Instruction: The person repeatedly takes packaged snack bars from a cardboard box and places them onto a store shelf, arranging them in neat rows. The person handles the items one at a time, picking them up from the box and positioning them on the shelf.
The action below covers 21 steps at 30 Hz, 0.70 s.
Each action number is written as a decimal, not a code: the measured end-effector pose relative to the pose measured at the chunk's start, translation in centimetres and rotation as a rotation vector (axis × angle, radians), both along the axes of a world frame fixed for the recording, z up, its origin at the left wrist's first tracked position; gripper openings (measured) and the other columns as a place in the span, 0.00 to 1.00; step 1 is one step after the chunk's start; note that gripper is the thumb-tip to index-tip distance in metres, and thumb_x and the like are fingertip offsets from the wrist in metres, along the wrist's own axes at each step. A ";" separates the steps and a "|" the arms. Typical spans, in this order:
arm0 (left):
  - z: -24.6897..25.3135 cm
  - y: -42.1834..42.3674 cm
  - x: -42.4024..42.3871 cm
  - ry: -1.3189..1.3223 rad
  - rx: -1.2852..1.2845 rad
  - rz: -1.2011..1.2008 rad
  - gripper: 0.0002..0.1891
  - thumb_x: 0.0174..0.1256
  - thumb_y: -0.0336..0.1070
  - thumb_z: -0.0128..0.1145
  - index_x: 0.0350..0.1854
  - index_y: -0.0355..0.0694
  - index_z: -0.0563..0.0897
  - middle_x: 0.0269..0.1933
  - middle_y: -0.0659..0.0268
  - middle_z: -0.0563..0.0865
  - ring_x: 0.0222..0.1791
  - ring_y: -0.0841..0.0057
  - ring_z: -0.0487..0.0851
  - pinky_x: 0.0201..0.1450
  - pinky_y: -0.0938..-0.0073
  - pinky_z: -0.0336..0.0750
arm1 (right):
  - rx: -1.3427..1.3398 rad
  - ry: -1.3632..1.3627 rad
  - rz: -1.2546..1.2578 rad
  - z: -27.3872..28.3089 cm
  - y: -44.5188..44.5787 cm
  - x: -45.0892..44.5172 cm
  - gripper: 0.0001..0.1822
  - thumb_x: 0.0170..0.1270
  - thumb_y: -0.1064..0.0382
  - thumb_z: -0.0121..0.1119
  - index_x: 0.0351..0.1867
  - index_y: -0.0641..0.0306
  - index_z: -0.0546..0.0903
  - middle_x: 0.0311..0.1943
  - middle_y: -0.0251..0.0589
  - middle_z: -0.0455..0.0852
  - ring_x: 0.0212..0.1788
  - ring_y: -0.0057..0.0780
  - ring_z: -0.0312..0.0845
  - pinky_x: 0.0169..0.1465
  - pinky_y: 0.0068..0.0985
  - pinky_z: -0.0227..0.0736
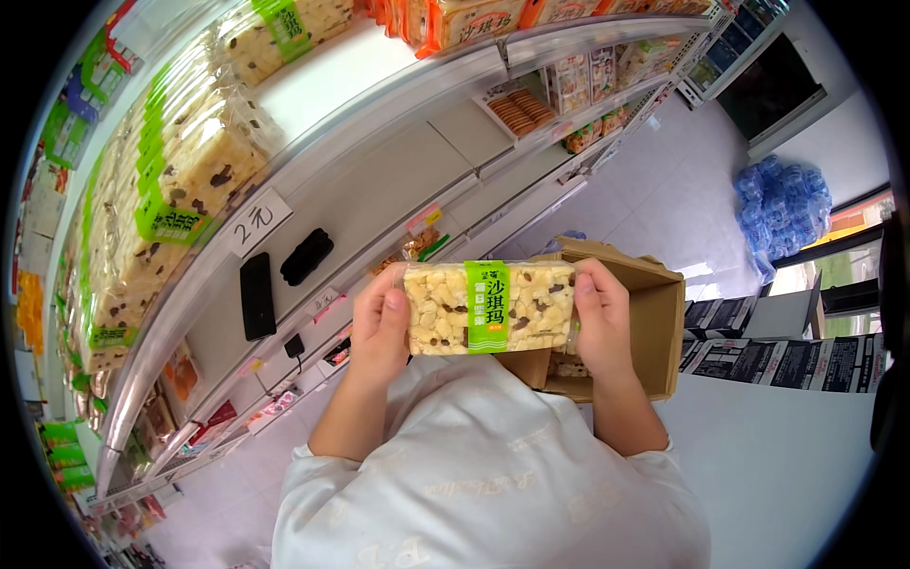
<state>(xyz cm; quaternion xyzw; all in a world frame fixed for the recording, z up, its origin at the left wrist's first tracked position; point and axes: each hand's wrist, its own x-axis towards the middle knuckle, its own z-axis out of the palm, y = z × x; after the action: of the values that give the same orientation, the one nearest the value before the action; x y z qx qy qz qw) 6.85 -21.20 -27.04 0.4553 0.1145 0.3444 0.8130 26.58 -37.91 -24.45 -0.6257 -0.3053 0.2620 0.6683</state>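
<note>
A clear-wrapped sachima block (441,306) with a green label band is held level before my chest. My left hand (380,323) grips its left end, thumb on top, and my right hand (601,316) grips the right end. Behind my right forearm stands an open cardboard box (654,334), with similar wrapped blocks (569,364) partly seen inside. On the curved upper shelf at left, a row of sachima packs (206,163) with green labels stands side by side. A handwritten price card (257,220) is fixed to that shelf's edge.
A black phone-like slab (257,297) and a dark object (307,257) lie on the lower shelf. Orange-wrapped packs (476,21) stand on the upper shelf, a cookie tray (519,112) further off. Blue-wrapped bottles (782,206) are by the wall; dark printed cartons (789,363) are at right.
</note>
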 end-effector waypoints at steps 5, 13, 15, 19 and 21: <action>0.8 -0.1 -0.3 0.434 0.482 0.289 0.16 0.85 0.42 0.51 0.45 0.33 0.85 0.34 0.61 0.88 0.32 0.77 0.86 0.36 0.74 0.78 | -0.243 -0.538 -0.156 -0.6 0.1 -0.1 0.15 0.82 0.60 0.52 0.37 0.68 0.81 0.19 0.42 0.77 0.21 0.30 0.74 0.30 0.28 0.70; 1.9 0.4 -1.2 0.708 1.119 0.609 0.16 0.82 0.37 0.54 0.29 0.36 0.77 0.21 0.55 0.76 0.20 0.57 0.77 0.25 0.64 0.70 | -0.237 -0.578 -0.161 -0.1 0.9 -0.2 0.16 0.82 0.60 0.51 0.36 0.68 0.81 0.23 0.48 0.83 0.23 0.41 0.80 0.32 0.34 0.74; 2.0 0.5 -1.4 0.685 1.124 0.630 0.18 0.83 0.38 0.53 0.28 0.36 0.76 0.21 0.56 0.75 0.19 0.59 0.75 0.25 0.65 0.69 | -0.242 -0.551 -0.155 -0.3 1.3 -0.2 0.17 0.83 0.59 0.51 0.36 0.68 0.81 0.24 0.48 0.83 0.24 0.42 0.81 0.33 0.34 0.74; 1.2 0.9 -2.6 0.591 0.744 0.489 0.23 0.86 0.45 0.50 0.26 0.37 0.74 0.19 0.65 0.73 0.19 0.76 0.71 0.24 0.73 0.65 | -0.222 -0.560 -0.149 -0.3 1.8 -0.6 0.19 0.85 0.57 0.50 0.36 0.71 0.78 0.23 0.36 0.76 0.27 0.20 0.67 0.33 0.23 0.67; 1.7 0.8 -2.9 0.511 0.499 0.396 0.26 0.87 0.48 0.48 0.25 0.37 0.74 0.19 0.71 0.73 0.21 0.84 0.69 0.24 0.77 0.64 | -0.214 -0.610 -0.162 -0.4 1.8 -0.8 0.20 0.85 0.56 0.50 0.36 0.70 0.78 0.22 0.36 0.76 0.27 0.19 0.67 0.32 0.23 0.67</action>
<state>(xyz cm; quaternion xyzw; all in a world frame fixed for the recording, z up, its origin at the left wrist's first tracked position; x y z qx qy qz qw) 3.97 -20.43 -25.32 0.6786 0.3113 0.3873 0.5409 25.78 -36.09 -24.82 -0.7641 -0.4115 0.0390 0.4953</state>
